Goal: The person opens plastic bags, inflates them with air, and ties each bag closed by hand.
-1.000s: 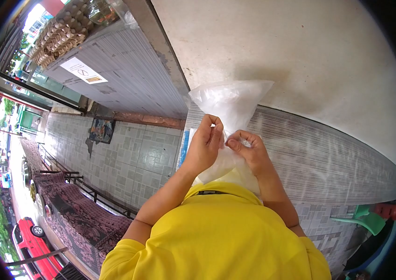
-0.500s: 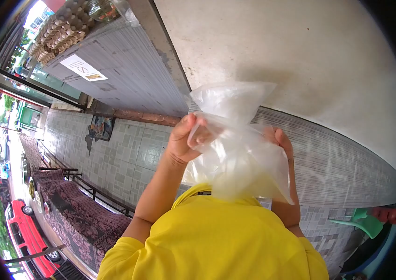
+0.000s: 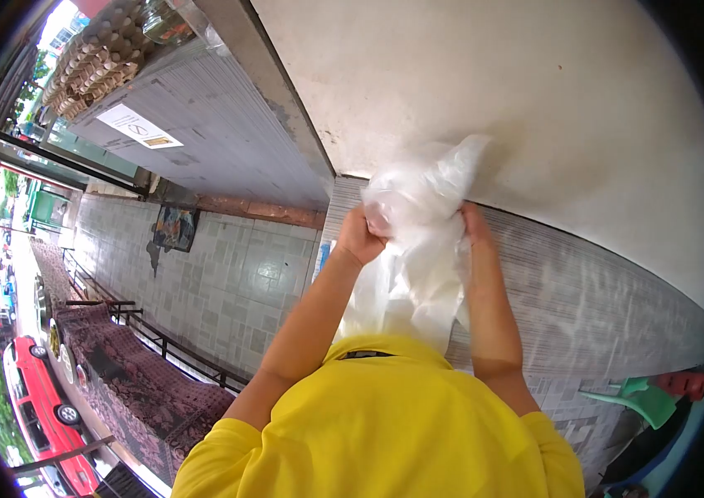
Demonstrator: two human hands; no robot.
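Note:
A translucent plastic bag hangs crumpled in front of my yellow shirt, its upper part bunched and slightly blurred. My left hand is closed on the bag's left side, the fingers partly behind the film. On the opposite side, my right hand grips the plastic, with most of its fingers hidden by the folds. The bag's lower end drops toward my chest.
A grey counter carries stacked egg trays and a glass jar. A pale wall rises ahead. Patterned cloth covers a long table at left. A green chair stands at right.
My hands have moved closer together, the left one to the right and slightly down. The bag has gone from spread out to more gathered and bunched between them.

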